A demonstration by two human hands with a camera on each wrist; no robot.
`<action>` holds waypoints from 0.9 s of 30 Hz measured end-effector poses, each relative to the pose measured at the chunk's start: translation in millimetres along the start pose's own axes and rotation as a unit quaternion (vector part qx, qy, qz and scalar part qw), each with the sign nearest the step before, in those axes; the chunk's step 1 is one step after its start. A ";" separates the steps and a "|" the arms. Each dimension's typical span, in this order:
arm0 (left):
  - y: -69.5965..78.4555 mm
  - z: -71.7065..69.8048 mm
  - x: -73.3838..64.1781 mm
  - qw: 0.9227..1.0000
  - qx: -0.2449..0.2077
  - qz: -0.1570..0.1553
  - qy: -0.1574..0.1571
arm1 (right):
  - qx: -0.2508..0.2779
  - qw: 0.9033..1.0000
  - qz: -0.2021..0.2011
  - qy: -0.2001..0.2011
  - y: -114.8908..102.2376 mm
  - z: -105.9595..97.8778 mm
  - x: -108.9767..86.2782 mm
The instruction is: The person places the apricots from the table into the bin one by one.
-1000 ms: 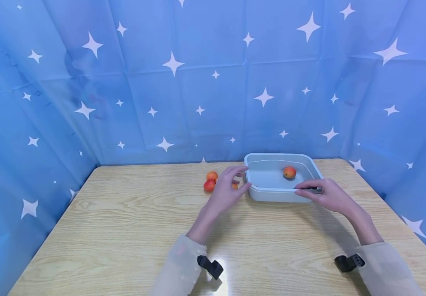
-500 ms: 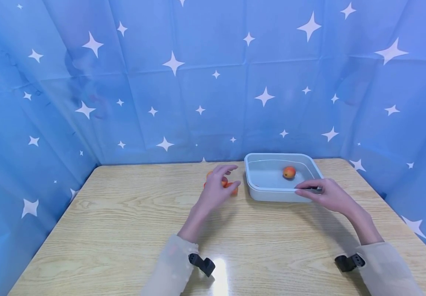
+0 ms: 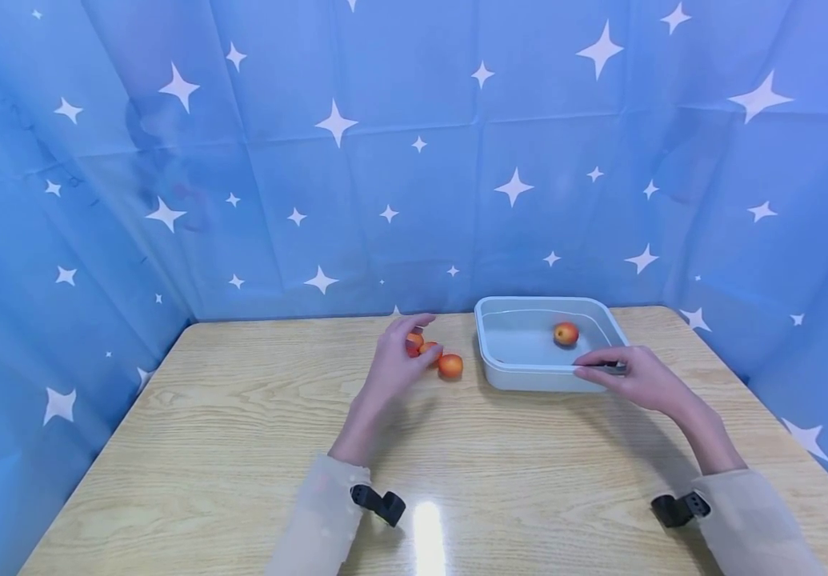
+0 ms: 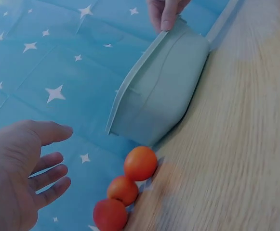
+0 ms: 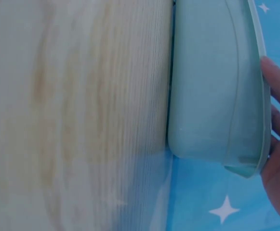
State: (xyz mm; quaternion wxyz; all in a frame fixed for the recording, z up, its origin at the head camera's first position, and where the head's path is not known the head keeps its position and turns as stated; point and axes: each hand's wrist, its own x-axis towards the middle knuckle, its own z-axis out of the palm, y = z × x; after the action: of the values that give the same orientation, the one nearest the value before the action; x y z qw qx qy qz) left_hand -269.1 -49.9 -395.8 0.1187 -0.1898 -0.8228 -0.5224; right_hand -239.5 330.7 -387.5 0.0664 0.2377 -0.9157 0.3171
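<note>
My left hand [image 3: 392, 364] hovers over a row of small round orange-red fruits, its fingers apart and holding nothing. The fruit nearest the box [image 3: 450, 366] lies in plain sight; another [image 3: 429, 350] is partly covered by the thumb. In the left wrist view three fruits show, the closest to the box being an orange one [image 4: 140, 163]. With thumb and fingers, my right hand [image 3: 633, 374] pinches the front right rim of a pale blue plastic box [image 3: 529, 379]. One red-yellow fruit [image 3: 566, 334] sits inside it, right of the middle.
The box stands upright at the back right of a wooden table [image 3: 241, 448]. Behind the table's back edge hangs a blue curtain [image 3: 414, 184] with white stars, which also runs along both sides. A black wrist camera [image 3: 379, 504] sits on the left sleeve.
My left hand has moved left, from beside the box's left wall to over the fruits, uncovering the one nearest the box. The fruit inside has shifted slightly. The right hand keeps its place.
</note>
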 end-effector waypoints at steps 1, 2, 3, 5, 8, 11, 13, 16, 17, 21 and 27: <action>-1.2 -1.8 -0.1 1.000 -0.001 -0.004 0.002 | 0.001 1.000 -0.001 0.000 0.1 -0.2 0.2; -2.7 -3.3 -0.1 1.000 -0.002 -0.008 0.003 | 0.001 1.000 -0.001 0.000 0.3 -0.2 0.5; -4.5 -4.6 0.1 1.000 -0.003 -0.009 0.004 | 0.001 1.000 -0.001 0.000 0.7 -0.1 0.7; -8.4 -6.6 0.3 1.000 -0.006 -0.012 0.007 | -0.001 1.000 -0.002 0.002 1.6 0.5 0.7; -13.5 -8.7 0.6 1.000 -0.009 -0.024 0.009 | -0.001 1.000 -0.003 0.003 2.6 1.1 0.4; -17.8 -10.4 0.9 0.999 -0.012 -0.028 0.009 | -0.002 1.000 -0.004 0.003 2.6 1.1 -0.2; -20.7 -11.4 1.0 0.999 -0.013 -0.030 0.007 | -0.001 1.000 -0.005 0.003 2.4 1.0 -0.4; -25.8 -12.7 0.6 0.999 -0.014 -0.039 0.000 | -0.002 1.000 -0.003 0.005 1.7 1.0 -0.6; -27.6 -13.0 0.4 0.999 -0.013 -0.042 -0.003 | 0.000 1.000 0.000 0.005 1.2 1.0 -0.6; -34.6 -13.9 -1.1 0.999 -0.004 -0.047 -0.010 | 0.002 1.000 0.007 0.006 0.0 1.2 -0.7; -41.9 -12.7 -4.0 0.997 -0.032 -0.062 -0.023 | 0.001 1.000 0.004 0.007 0.0 1.3 -0.6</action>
State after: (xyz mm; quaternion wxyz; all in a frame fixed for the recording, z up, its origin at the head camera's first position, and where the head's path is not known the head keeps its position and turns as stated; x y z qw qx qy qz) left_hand -283.9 -78.1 -426.1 0.0614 -0.1541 -0.8182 -0.5505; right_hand -238.9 330.2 -388.7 0.0713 0.2317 -0.9159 0.3199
